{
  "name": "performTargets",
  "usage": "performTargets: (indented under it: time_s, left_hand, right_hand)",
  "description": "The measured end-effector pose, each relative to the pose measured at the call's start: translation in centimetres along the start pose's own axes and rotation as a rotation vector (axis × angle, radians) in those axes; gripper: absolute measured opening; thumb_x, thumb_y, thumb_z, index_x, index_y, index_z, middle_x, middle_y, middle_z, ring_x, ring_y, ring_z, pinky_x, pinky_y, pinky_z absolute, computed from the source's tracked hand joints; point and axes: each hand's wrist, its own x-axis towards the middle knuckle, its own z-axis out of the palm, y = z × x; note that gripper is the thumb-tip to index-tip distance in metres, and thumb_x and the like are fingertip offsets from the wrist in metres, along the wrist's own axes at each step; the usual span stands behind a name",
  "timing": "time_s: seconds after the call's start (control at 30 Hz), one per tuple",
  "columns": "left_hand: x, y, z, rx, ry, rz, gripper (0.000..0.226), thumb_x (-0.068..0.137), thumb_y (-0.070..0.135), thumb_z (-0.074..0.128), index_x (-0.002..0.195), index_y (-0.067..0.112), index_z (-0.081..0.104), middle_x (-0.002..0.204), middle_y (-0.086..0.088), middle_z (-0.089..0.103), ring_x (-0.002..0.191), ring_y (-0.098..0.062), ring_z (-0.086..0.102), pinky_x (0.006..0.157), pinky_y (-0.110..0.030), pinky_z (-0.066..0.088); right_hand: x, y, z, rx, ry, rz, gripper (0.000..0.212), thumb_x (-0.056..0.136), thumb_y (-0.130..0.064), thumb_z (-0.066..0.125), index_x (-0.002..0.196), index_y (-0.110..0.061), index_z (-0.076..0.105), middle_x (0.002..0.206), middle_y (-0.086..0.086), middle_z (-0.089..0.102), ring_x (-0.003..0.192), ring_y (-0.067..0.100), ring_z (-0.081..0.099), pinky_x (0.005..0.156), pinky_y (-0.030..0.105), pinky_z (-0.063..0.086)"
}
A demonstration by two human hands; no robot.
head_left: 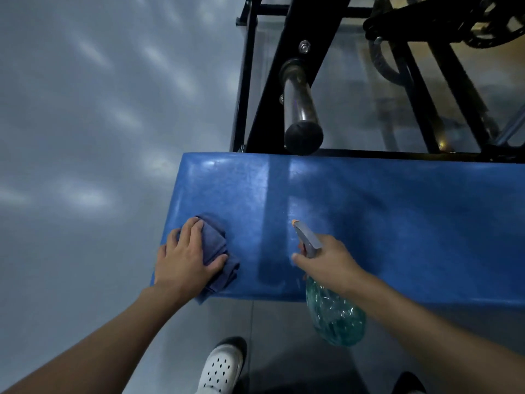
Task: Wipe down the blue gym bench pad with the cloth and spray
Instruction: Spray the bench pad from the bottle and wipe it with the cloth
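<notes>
— Curled round the neck of the spray bottle (335, 317), the right hand (329, 260) holds it tilted, with the orange nozzle (294, 222) pointing over the blue bench pad (369, 223).

— And the left hand (186, 258)?

— It lies flat with the fingers spread, pressing the folded blue cloth (218, 248) onto the pad's near left corner. One cloth corner hangs over the near edge.

— Is the trigger squeezed?

— I cannot tell. One fingertip shows beneath the grey spray head, and the hand hides the rest.

— Is the whole pad in view?

— No, it runs off the right edge. Behind it stands a black frame (272, 81) with a chrome peg (298, 100). The parts at upper right are too blurred to name. A white clog (223, 365) shows below the pad, and a dark shape is cut off at the bottom edge.
</notes>
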Motion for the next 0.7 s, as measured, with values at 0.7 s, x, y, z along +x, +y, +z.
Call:
performTargets:
  time_s: [0.7]
  left_hand:
    - [-2.1,-1.7,-1.3,-0.63,0.125,-0.11,0.049,0.071,0.022,0.079,0.104,0.04,0.047,0.113,0.019,0.041,0.098,0.003,0.051,0.09,-0.023,0.041]
  right_hand:
    - [0.9,-5.8,4.8,-0.004,-0.045,-0.098,0.02,0.062,-0.034,0.051,0.076,-0.019,0.05,0.076,0.004,0.062,0.073,0.031,0.067,0.073,0.049,0.057]
